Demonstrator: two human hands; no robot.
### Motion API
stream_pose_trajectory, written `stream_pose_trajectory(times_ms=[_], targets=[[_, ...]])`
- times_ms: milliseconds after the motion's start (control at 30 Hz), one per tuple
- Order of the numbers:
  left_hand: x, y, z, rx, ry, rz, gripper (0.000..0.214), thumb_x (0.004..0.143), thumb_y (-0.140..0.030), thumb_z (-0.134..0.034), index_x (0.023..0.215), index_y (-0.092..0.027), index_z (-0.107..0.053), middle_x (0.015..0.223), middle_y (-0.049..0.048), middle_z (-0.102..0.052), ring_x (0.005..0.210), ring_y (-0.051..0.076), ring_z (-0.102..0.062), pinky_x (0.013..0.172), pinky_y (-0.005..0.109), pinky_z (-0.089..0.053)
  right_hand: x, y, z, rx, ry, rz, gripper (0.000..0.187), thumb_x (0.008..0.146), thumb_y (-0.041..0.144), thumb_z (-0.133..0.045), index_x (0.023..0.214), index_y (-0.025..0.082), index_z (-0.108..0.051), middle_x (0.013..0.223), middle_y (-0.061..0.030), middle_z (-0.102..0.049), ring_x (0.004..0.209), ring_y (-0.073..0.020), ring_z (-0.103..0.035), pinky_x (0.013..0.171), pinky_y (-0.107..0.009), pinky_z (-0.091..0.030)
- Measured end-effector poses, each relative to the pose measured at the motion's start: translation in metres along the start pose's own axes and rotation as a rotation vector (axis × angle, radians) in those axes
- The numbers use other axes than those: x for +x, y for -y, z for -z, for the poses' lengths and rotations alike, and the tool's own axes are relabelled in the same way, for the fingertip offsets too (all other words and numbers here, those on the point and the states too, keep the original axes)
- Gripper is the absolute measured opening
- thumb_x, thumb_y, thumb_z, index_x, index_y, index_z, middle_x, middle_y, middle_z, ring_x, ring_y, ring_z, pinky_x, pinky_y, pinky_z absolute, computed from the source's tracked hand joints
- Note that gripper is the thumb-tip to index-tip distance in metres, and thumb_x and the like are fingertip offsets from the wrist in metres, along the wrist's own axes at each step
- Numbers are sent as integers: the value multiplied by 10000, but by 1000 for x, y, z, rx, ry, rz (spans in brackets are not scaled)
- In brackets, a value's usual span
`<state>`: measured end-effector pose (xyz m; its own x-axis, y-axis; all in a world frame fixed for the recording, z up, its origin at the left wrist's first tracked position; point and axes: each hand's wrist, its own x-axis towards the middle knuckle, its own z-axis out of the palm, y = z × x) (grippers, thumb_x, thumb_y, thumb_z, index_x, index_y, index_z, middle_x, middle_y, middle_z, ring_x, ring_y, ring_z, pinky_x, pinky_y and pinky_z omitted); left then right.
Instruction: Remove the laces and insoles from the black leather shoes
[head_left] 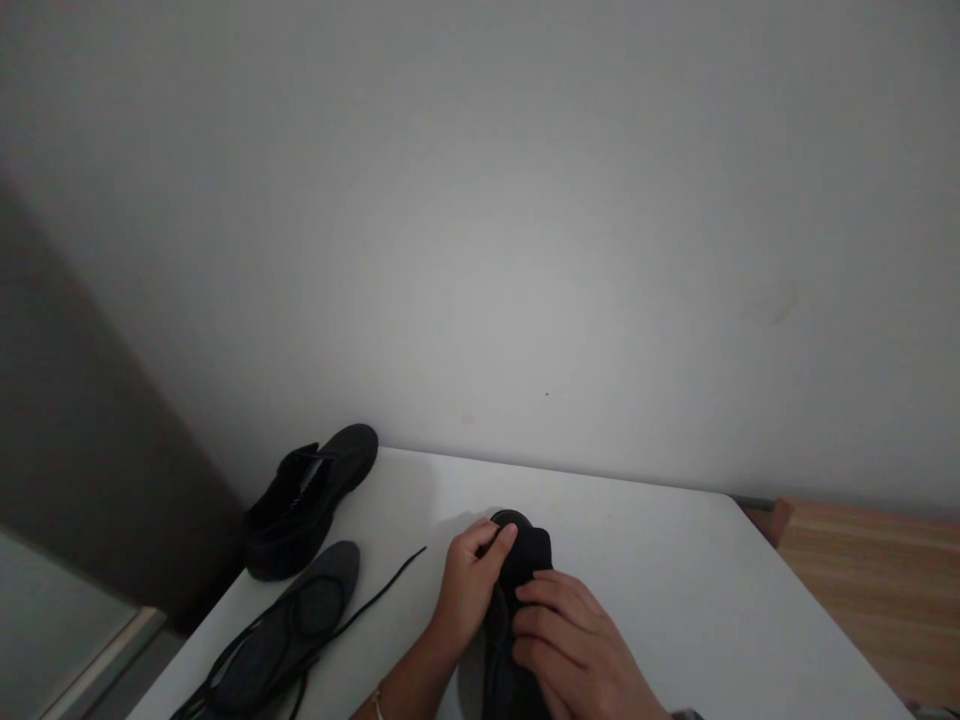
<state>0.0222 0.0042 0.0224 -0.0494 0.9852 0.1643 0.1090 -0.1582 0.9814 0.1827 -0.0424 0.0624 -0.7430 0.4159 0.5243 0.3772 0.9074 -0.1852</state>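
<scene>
A black shoe [517, 690] rests on the white table at the bottom middle, its far end between my hands. My left hand [471, 578] grips the rim at that far end, thumb on top. My right hand [574, 640] has its fingers curled onto the shoe's right side, and its fingertips press near the opening. Both hands cover much of the shoe, so its inside is partly hidden. To the left lies a grey insole [259, 655] with black laces [375, 598] looped over it, one lace end trailing right.
A second black shoe [300, 515] stands at the table's far left corner. The white table [637, 540] meets a pale wall [525, 250] behind. Beyond its right edge is a wooden surface [870, 590].
</scene>
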Motion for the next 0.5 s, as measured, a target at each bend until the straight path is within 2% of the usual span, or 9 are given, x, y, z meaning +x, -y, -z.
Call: stream_pose_trajectory(times_ms=[67,133,200,267,333,433,500], targets=[[0,1,0,-4,-1,1,429,878,-462,-575,558,-177,-545,614,-22,-480,634,149,-467,606,263,-407,11,4,7,-62,178,53,215,986,145,-521,949,236,-712,910,-38,-788,979,-233,-695,936,-401,-566],[0,1,0,-10,2,4,415,880,-448,-569,567,-177,-541,627,-21,-482,643,150,-471,618,265,-407,21,8,10,-112,337,80,266,999,149,-512,847,236,-712,820,-19,-784,870,-208,-706,840,-348,-580],[-1,1,-1,-17,3,5,403,883,-432,-565,572,-177,-539,638,-20,-487,658,154,-481,635,267,-409,29,11,11,-155,434,95,281,995,177,-543,766,245,-692,721,5,-763,726,-188,-693,710,-321,-566],[-1,1,-1,-26,1,6,399,882,-430,-569,574,-179,-537,640,-22,-488,658,155,-482,638,268,-410,34,12,10,-181,441,105,270,971,213,-602,711,247,-668,659,21,-742,626,-180,-666,607,-327,-521],[-1,0,-1,-37,0,9,393,878,-434,-577,579,-181,-537,638,-24,-487,649,154,-480,633,268,-410,35,11,8,-188,378,110,278,950,205,-630,675,247,-648,628,31,-728,585,-176,-647,558,-343,-469],[-2,0,-1,-51,4,11,386,875,-425,-578,579,-183,-528,640,-24,-482,651,155,-475,636,270,-407,32,10,2,-200,311,109,298,945,189,-619,656,259,-634,603,46,-717,558,-168,-628,552,-349,-416],[-1,0,-1,-57,8,12,387,877,-419,-571,574,-182,-523,643,-21,-482,658,157,-473,642,273,-403,29,8,-5,-228,332,93,295,929,183,-640,643,256,-639,590,42,-716,561,-168,-629,575,-350,-411]])
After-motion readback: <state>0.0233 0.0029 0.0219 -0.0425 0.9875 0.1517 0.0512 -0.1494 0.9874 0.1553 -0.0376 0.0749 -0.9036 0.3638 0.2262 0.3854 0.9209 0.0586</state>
